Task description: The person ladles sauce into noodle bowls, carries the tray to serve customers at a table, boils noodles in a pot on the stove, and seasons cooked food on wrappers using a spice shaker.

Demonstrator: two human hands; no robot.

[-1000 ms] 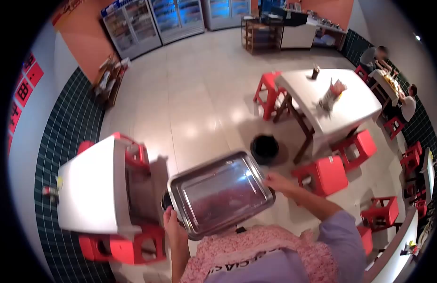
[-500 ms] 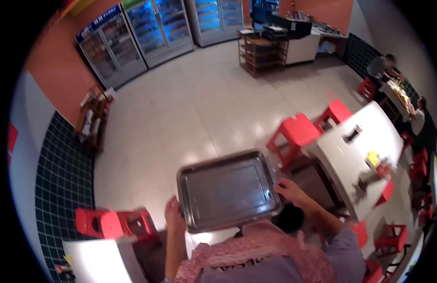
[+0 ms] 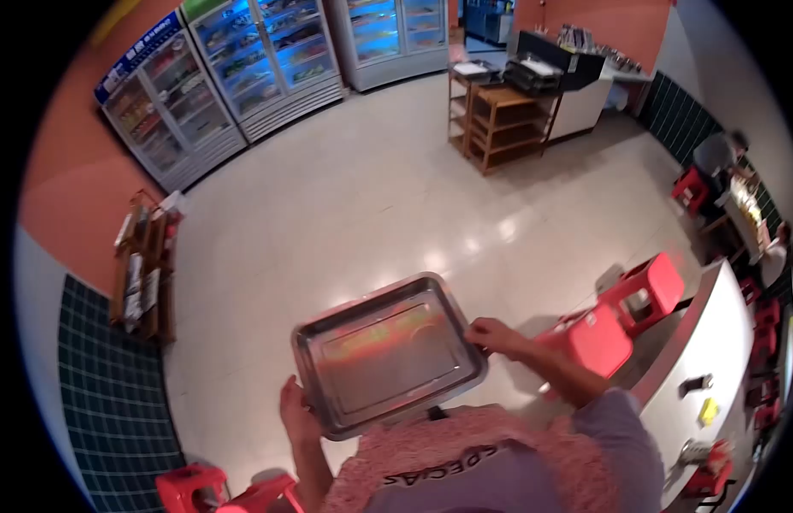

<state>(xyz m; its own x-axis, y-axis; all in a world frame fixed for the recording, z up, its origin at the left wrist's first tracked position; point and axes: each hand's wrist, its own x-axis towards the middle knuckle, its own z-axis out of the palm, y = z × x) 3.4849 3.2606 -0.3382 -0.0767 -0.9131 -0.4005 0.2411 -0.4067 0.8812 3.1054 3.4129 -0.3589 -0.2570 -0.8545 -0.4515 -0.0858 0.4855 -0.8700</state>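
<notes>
A rectangular metal tray (image 3: 388,363) with a raised rim is held level in front of my body, with nothing on it but reddish and greenish reflections. My left hand (image 3: 298,410) grips its left edge near the lower corner; the fingertips are partly hidden by the rim. On the opposite side, my right hand (image 3: 492,335) is closed around the right edge. Below the tray shows a pink ruffled apron (image 3: 499,432) with dark lettering over a light purple shirt.
Glass-door fridges (image 3: 268,51) line the far wall. A wooden shelf cart (image 3: 503,128) stands by a counter. Red stools (image 3: 593,342) flank a white table (image 3: 713,342) at right; more red stools (image 3: 191,487) are lower left. A low rack (image 3: 146,265) is left. Two people sit far right.
I have moved forward: the shelf cart and fridges look closer, and the right-hand table and stools have shifted down and right. The tray stays in both hands, slightly more tilted in view.
</notes>
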